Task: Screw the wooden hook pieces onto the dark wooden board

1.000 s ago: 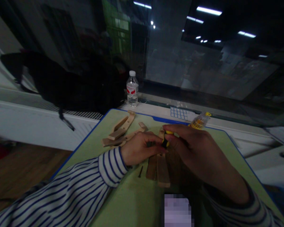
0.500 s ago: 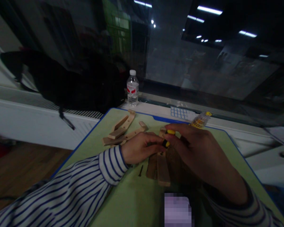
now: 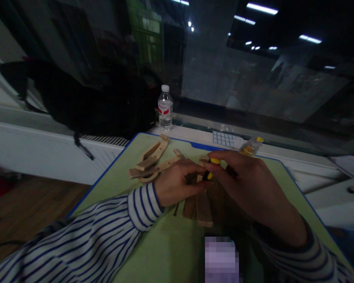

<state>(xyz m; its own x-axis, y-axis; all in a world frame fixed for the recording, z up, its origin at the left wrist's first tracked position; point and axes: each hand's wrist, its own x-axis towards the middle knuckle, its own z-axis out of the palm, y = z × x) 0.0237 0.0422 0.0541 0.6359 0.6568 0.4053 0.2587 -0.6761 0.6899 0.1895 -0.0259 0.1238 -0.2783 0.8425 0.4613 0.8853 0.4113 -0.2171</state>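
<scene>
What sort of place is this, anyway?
Probably an ordinary indoor room, seemingly by a large window: a small table with a blue edge stands beside a white ledge, which holds a water bottle. Wooden pieces on the tabletop hint at handiwork.

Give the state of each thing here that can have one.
Yellow-black tool, held
Right hand, closed on tool
Left hand, fingertips at tool, grip unclear
Wooden piece below tool, partly covered
Left wooden pieces, overlapping
Screw, lying loose
Water bottle, upright, capped
Clear container, tilted or lying
Lights, lit
</scene>
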